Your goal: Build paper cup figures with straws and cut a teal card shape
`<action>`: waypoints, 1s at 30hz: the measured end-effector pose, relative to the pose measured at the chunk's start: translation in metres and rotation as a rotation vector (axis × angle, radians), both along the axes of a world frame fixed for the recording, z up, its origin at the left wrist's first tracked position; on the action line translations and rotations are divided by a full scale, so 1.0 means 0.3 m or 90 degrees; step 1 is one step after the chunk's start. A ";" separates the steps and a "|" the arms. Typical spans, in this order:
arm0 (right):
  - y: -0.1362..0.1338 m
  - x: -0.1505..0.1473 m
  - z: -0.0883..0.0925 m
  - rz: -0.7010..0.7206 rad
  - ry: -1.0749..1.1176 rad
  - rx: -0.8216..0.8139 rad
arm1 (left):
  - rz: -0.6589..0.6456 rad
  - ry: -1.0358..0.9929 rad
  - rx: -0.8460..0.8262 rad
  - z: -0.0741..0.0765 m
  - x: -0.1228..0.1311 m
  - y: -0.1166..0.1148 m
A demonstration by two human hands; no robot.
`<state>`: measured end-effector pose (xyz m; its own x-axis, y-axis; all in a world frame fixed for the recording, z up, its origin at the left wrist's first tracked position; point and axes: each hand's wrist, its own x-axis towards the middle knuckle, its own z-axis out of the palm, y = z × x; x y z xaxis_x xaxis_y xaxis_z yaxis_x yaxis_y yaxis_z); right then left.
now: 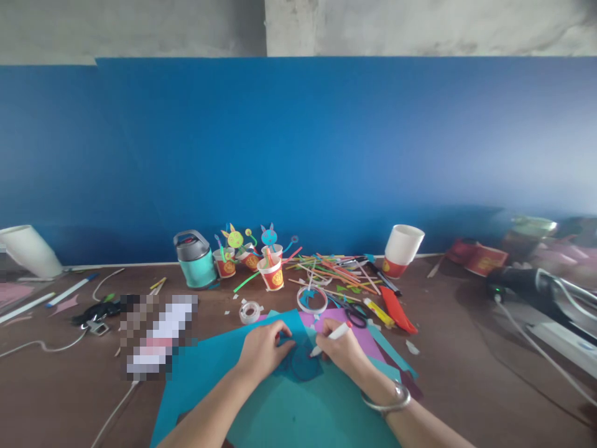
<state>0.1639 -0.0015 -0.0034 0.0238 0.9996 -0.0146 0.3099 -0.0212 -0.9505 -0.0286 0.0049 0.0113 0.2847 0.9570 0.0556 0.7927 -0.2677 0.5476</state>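
Observation:
Blue-green paper (289,417) lies flat in front of me, with a rounded dark outline drawn on it between my hands. My right hand (340,348) is closed around a white marker (339,331) with a red end, its tip down at the outline's right side. On the outline's left, my left hand (268,347) rests on the paper with curled fingers; a small dark red thing shows between them, too small to name. Purple paper (366,339) sticks out from under the blue-green sheet.
Behind the paper are clear tape (250,312), a tape ring (312,300), black scissors (358,314), a yellow cutter (379,312) and many colored sticks (331,270). Decorated cups (270,274) stand beside a teal jar (198,264). White cups (403,246) stand at right. A cable (114,414) crosses the left.

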 end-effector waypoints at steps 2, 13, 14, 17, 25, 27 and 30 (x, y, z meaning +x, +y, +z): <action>0.000 0.002 -0.001 -0.004 0.003 -0.001 | 0.000 0.001 0.001 -0.001 0.000 0.000; -0.003 -0.008 0.011 -0.028 -0.003 -0.006 | -0.001 0.003 0.000 -0.002 -0.002 0.000; -0.004 -0.008 0.012 -0.028 -0.004 -0.006 | -0.001 0.003 0.000 -0.001 -0.002 0.000; -0.007 -0.007 0.014 -0.025 -0.002 -0.006 | 0.000 0.004 0.000 0.002 -0.001 0.000; -0.006 -0.004 0.011 -0.006 0.004 -0.010 | 0.000 0.000 0.005 -0.007 -0.002 0.000; -0.005 -0.004 0.011 -0.008 0.004 -0.008 | 0.001 0.000 0.006 -0.010 -0.003 0.000; -0.005 -0.003 0.011 -0.014 -0.003 -0.005 | 0.000 0.002 0.006 -0.011 -0.004 0.001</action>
<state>0.1629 -0.0029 0.0000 0.0466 0.9987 -0.0222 0.3132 -0.0357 -0.9490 -0.0298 0.0051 0.0080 0.2845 0.9565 0.0644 0.7941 -0.2728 0.5431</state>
